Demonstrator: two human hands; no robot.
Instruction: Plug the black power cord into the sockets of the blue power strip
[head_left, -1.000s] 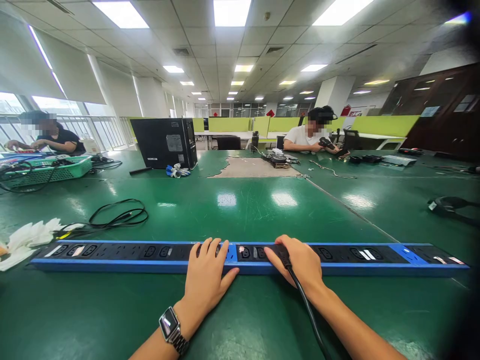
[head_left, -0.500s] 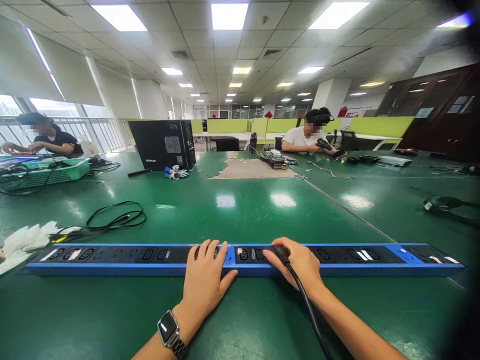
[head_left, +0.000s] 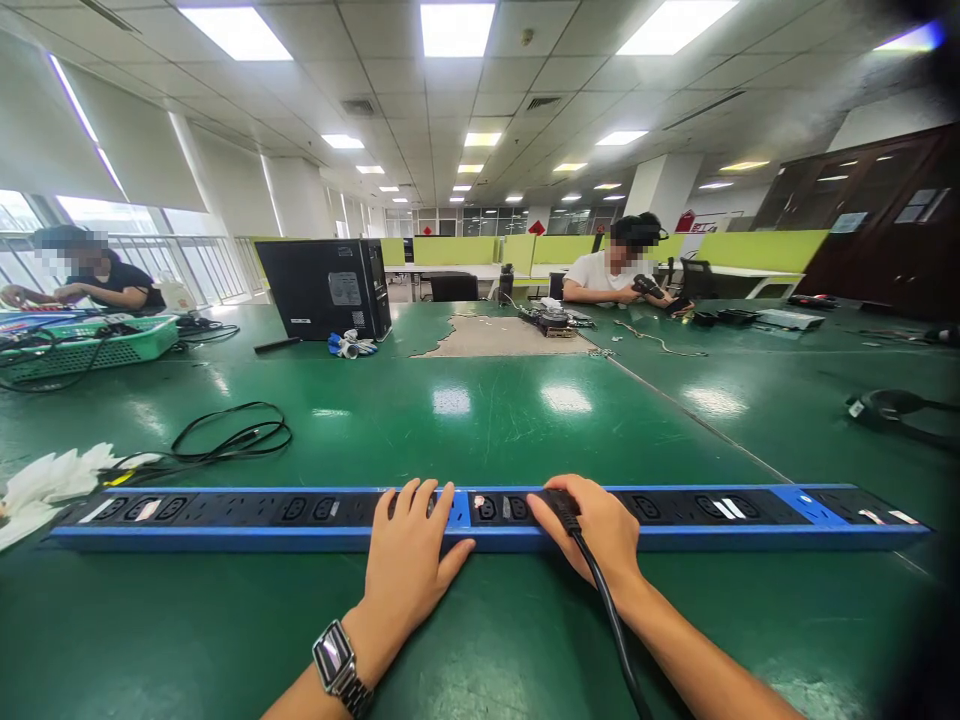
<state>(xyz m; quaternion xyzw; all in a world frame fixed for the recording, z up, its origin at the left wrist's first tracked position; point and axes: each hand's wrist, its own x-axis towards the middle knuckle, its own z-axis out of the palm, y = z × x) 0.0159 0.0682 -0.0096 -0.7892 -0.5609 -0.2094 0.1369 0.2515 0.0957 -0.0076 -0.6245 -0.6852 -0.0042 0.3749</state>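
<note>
A long blue and black power strip (head_left: pixel 240 540) lies crosswise on the green table, with a row of sockets along its top. My left hand (head_left: pixel 409 545) rests flat across it, left of centre, fingers stretched over the sockets and thumb at the front edge. Right of centre, my right hand (head_left: pixel 596 525) grips a black plug (head_left: pixel 564 508) at the strip's top face. Its black power cord (head_left: pixel 611 600) runs down toward me. The fingers hide whether the plug's pins sit inside a socket.
Left of the strip lie a coiled black cable (head_left: pixel 236 440) and white tissue (head_left: pixel 56 480). Farther back are a green basket (head_left: pixel 127 347), a black computer tower (head_left: pixel 322 290) and blue-white gloves (head_left: pixel 350 345). A black headset (head_left: pixel 900 412) lies at right. Two people sit across the table.
Almost nothing differs. Both hands keep their places on the strip and the plug, and the cord has shifted very slightly left.
</note>
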